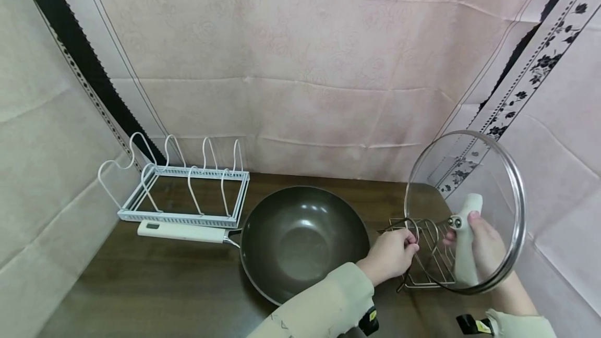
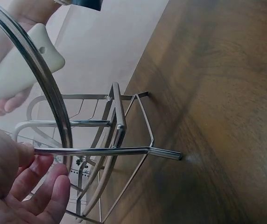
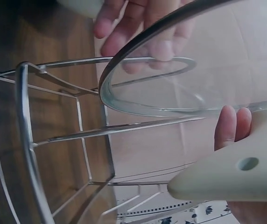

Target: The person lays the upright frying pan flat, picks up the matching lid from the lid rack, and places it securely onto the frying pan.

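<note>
On the right, my right hand (image 1: 488, 249) grips the pale green handle (image 1: 465, 254) of a clear glass lid (image 1: 519, 213). The lid has a metal rim and is tilted up on edge, its lower part over a silver wire rack (image 1: 429, 284). My left hand (image 1: 389, 255) pinches a wire loop of that rack between thumb and fingers, as the left wrist view shows on the rack's wire (image 2: 96, 151). In the right wrist view the lid's rim (image 3: 106, 88) lies between the rack's upright loops; whether it touches the wire I cannot tell.
A dark wok (image 1: 305, 244) with a cream handle (image 1: 183, 231) stands mid-table, left of my left hand. Behind that handle is a white rack (image 1: 178, 218) with several upright loops. Pale cloth walls (image 1: 305, 67) enclose the brown wooden tabletop (image 1: 155, 280).
</note>
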`<state>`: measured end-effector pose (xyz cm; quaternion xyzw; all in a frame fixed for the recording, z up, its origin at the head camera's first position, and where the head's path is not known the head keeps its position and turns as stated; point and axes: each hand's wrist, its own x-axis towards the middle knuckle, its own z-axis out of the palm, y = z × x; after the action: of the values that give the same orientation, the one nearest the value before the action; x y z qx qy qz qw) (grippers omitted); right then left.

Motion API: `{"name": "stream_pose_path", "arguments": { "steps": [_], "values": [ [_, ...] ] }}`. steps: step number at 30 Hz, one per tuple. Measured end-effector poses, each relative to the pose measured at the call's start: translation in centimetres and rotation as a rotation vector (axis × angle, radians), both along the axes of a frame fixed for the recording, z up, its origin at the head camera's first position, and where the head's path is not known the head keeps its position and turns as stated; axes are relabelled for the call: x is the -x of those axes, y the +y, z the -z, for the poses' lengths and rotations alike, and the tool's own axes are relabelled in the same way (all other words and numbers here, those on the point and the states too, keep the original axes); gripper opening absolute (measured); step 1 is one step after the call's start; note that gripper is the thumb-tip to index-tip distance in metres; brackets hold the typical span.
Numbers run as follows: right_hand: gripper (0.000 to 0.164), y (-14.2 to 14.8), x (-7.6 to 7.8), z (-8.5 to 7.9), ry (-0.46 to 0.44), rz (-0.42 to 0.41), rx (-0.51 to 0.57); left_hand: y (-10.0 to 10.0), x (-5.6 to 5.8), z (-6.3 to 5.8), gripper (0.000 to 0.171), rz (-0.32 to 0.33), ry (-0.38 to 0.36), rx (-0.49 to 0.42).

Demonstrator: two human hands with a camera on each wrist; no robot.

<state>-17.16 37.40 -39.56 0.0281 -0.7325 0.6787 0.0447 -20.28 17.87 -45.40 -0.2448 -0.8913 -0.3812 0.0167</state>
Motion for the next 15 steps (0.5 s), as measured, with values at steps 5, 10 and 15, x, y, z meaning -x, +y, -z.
{"name": "stream_pose_path", "arguments": {
  "steps": [5,10,15],
  "values": [
    [0.037,0.0,-0.4,-0.8,0.011,0.000,0.011,-0.1,-0.1,0.0,0.008,-0.027,-0.007,0.010],
    [0.036,0.0,-0.5,-1.6,0.014,-0.008,0.077,-0.2,-0.3,0.0,0.007,-0.033,-0.028,0.009],
    [0.033,-0.1,-0.6,-2.4,0.042,-0.002,0.086,-0.2,-0.4,0.0,0.007,0.001,-0.051,0.009]
  ]
}}
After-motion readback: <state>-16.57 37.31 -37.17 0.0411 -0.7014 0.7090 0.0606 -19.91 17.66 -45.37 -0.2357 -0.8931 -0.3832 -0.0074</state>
